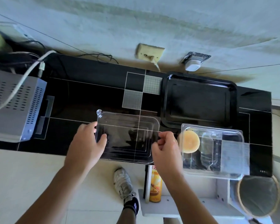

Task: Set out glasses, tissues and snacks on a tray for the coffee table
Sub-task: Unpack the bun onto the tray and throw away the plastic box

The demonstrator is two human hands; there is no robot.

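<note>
Now I have the clear plastic lid (pixel 128 136) pinched at its short edges, left hand (pixel 86 143) at nine o'clock, right hand (pixel 165 147) at three; it looks light, flimsy, slippery, so rims suit; black tray (pixel 199 81) sits at one o'clock, bare.

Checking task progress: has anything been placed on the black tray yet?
No, the black tray sits bare at the back of the counter, while the round snack lies in the clear container in front of it.
</note>
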